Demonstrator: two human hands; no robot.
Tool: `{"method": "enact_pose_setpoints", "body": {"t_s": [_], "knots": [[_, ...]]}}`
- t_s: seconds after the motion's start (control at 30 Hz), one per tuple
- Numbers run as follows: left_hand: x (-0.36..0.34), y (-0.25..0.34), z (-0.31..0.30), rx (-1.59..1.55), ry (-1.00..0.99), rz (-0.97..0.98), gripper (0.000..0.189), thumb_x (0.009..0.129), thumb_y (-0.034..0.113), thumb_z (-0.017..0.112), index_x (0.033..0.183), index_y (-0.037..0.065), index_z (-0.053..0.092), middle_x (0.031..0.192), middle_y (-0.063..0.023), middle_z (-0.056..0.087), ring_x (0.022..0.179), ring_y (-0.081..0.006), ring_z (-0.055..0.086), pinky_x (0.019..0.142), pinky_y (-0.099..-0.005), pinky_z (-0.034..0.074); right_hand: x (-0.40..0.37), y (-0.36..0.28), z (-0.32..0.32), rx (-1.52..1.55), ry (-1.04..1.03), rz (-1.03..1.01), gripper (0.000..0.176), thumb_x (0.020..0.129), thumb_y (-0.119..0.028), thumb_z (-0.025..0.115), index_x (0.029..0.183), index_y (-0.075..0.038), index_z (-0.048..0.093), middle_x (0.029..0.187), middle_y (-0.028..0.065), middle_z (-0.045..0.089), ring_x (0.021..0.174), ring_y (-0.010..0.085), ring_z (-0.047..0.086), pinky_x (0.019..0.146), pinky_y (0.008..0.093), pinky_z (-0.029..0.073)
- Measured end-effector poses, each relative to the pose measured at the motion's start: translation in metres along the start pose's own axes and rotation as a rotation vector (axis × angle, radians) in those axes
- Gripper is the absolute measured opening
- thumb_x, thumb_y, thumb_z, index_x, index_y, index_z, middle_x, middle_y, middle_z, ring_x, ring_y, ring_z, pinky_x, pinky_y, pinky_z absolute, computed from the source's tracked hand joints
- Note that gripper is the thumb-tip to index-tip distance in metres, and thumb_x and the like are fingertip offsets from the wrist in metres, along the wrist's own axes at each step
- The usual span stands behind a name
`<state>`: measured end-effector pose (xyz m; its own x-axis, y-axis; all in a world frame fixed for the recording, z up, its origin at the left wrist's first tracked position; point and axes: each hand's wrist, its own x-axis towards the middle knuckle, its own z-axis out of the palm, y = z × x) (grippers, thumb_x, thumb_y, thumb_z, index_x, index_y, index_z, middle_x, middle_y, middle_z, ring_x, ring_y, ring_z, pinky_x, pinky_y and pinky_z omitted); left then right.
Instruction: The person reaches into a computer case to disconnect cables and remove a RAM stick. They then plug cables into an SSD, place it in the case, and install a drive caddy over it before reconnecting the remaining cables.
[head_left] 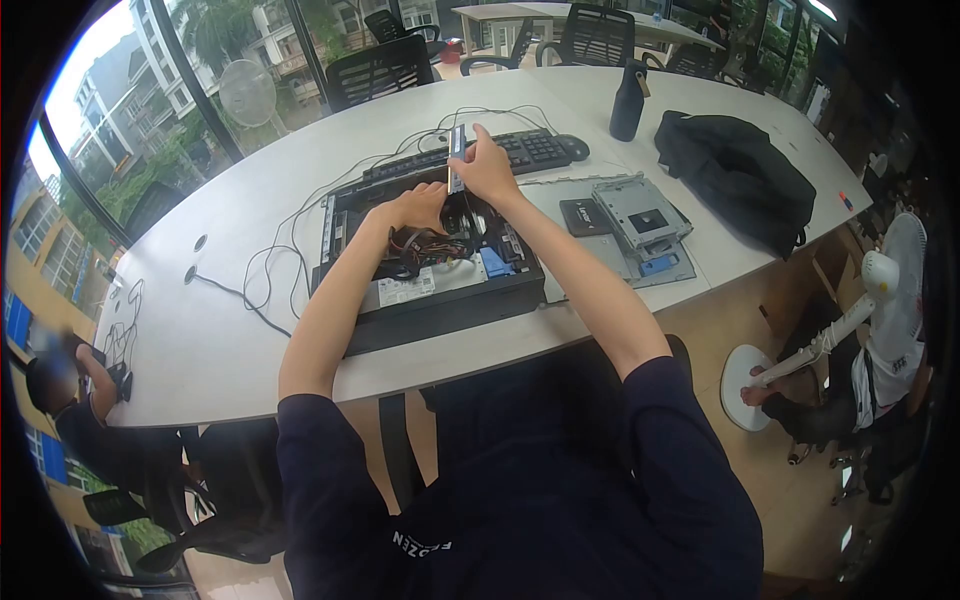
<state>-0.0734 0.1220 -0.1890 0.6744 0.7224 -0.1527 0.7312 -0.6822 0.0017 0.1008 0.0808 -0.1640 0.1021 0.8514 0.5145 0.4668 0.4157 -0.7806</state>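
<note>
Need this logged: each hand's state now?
Left hand: in open black metal computer case, cannot be told.
Right hand: closed on thin grey memory stick.

Office, meeting or open-plan area. Evidence: one long white table (200, 360) with round cable grommets (195, 258) near its left edge; black mesh swivel chairs (378, 68) along its far edge; a second table (520, 12) ringed by more chairs behind; floor-to-ceiling glazing (100, 130) on the left, facing multi-storey buildings; a pedestal fan (247, 92) by the glass; a keyboard (500, 155) and an opened desktop computer (440, 290) towards the near edge.
</note>
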Motion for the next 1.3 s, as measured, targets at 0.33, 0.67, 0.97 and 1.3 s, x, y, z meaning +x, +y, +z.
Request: {"method": "enact_pose_setpoints", "body": {"t_s": [0.33, 0.67, 0.97, 1.3], "knots": [[-0.014, 0.015, -0.015, -0.050, 0.050, 0.014, 0.094, 0.062, 0.035, 0.084, 0.136, -0.002, 0.039, 0.132, -0.0219, 0.052, 0.123, -0.0373, 0.050, 0.101, -0.0446, 0.044, -0.004, 0.000, 0.003, -0.140, -0.039, -0.052, 0.048, 0.080, -0.014, 0.064, 0.125, 0.000, 0.058, 0.083, 0.0196, 0.070, 0.086, 0.0371, 0.068, 0.081, 0.0483, 0.048], [-0.017, -0.039, -0.001, -0.727, 0.281, -0.009, 0.063, 0.075, -0.014, 0.045, 0.135, 0.004, 0.053, 0.120, -0.0182, 0.067, 0.116, -0.0254, 0.063, 0.103, -0.0361, 0.047, -0.009, -0.002, 0.000, -0.550, -0.319, -0.198, 0.016, 0.068, -0.021, 0.062, 0.077, -0.015, 0.075, 0.080, 0.0083, 0.072, 0.085, 0.0270, 0.068, 0.084, 0.0412, 0.039], [-0.008, -0.030, 0.006, -0.532, 0.233, 0.073, 0.084, 0.066, -0.018, 0.039, 0.145, 0.011, 0.047, 0.127, -0.0198, 0.065, 0.123, -0.0264, 0.060, 0.107, -0.0345, 0.043, -0.010, -0.002, 0.001, -0.725, -0.508, -0.189, 0.020, 0.067, -0.020, 0.064, 0.082, -0.015, 0.076, 0.080, 0.0119, 0.073, 0.084, 0.0271, 0.069, 0.089, 0.0376, 0.036], [-0.009, -0.025, 0.004, -0.407, 0.246, -0.006, 0.083, 0.069, -0.010, 0.049, 0.146, 0.021, 0.047, 0.136, -0.0171, 0.057, 0.127, -0.0305, 0.054, 0.106, -0.0396, 0.045, -0.007, 0.003, 0.003, -0.757, -0.400, -0.207, 0.025, 0.067, -0.023, 0.067, 0.081, -0.003, 0.073, 0.083, 0.0180, 0.072, 0.085, 0.0316, 0.070, 0.085, 0.0404, 0.044]]}}
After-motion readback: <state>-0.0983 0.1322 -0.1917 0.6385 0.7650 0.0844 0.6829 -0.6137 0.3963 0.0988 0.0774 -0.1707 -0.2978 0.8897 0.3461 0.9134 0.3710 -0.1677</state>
